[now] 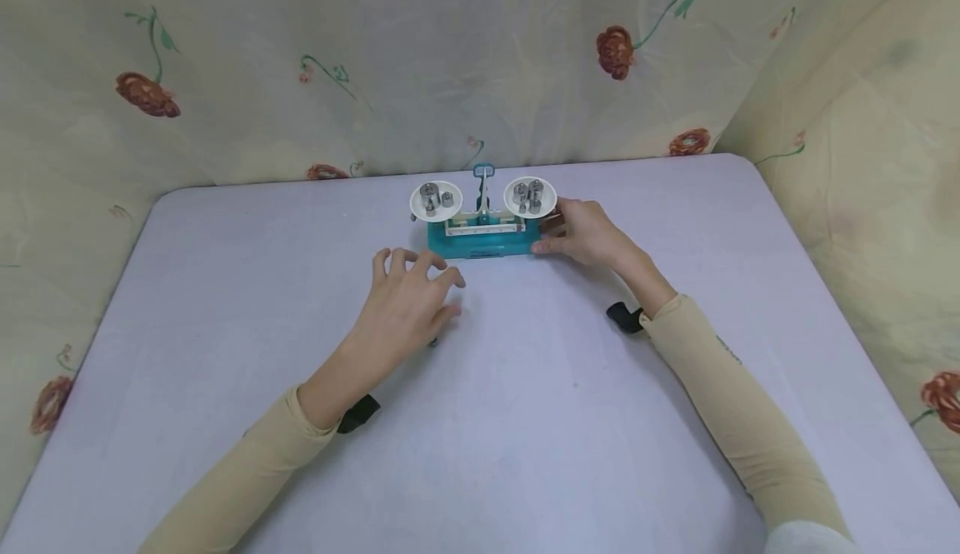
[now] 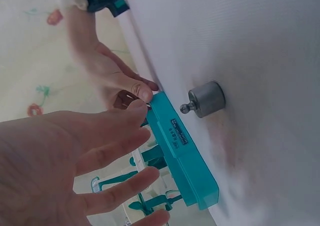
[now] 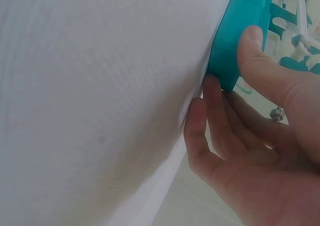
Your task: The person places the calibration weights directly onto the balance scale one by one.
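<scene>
A turquoise balance scale [image 1: 483, 244] with two white pans stands near the table's far edge. Several metal weights sit in the left pan [image 1: 424, 216], and several more in the right pan [image 1: 513, 211]. My right hand [image 1: 591, 233] grips the right end of the base, thumb [image 3: 255, 53] on the front face and fingers around the end. My left hand [image 1: 405, 304] hovers in front of the scale, fingers spread and slightly bent, holding nothing. One cylindrical knobbed weight [image 2: 209, 99] stands on the table; in the head view the left hand mostly hides it.
A pale lilac cloth covers the table [image 1: 525, 454]. Behind it hangs a cream curtain [image 1: 495, 62] with red flowers, which continues along both sides. Dark straps [image 1: 624, 318] are on both wrists. An adjusting nut [image 3: 276, 114] sticks out at the scale's right end.
</scene>
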Motion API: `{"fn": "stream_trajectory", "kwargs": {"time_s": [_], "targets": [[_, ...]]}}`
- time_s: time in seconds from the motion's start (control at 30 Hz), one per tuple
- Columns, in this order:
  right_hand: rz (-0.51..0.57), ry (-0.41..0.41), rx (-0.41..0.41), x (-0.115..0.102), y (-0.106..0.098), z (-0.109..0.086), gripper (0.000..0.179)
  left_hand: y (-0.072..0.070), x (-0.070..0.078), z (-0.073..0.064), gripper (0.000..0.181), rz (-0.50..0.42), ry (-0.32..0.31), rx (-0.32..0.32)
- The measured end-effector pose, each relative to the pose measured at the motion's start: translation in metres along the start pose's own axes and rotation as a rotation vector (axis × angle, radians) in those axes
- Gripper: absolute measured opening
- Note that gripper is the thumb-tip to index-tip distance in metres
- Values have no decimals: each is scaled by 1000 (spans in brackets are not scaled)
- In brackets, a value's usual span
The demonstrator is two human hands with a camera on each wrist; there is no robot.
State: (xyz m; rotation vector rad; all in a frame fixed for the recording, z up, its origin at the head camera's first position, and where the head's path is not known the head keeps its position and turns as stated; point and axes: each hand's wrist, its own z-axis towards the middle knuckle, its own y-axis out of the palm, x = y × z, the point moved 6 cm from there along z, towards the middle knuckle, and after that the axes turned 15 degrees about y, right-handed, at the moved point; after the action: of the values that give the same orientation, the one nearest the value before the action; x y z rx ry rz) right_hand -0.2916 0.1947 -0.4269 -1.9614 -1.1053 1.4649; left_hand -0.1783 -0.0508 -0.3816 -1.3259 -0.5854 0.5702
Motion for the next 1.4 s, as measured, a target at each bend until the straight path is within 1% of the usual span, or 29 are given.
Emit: {"fn": "stream_trajectory", "kwargs": {"time_s": [0.27,0.53,0.77,0.93,1.03,1.1,1.3,1.4], "targets": [[-9,0,2,0,-1,-1,68,3,2,-4,31,6,4,-92],[-14,5,1,-1,-2,-1,67,6,3,-6,43,49,3,-170],[-12,11,-1,-1,-1,-1,68,10,2,-9,50,36,0,-231],[-5,16,-6,-1,0,0,68,12,2,-10,50,22,-7,-277],[-4,14,-6,-1,0,0,68,13,2,-11,47,11,-9,-289],[-4,11,-6,-1,-1,-1,68,13,2,-11,44,4,-6,-286],[-5,12,-4,-1,-1,-2,69,13,3,-11,32,8,20,-244],[-8,11,-5,-1,-1,-1,69,15,2,-11,28,4,23,-237]]}}
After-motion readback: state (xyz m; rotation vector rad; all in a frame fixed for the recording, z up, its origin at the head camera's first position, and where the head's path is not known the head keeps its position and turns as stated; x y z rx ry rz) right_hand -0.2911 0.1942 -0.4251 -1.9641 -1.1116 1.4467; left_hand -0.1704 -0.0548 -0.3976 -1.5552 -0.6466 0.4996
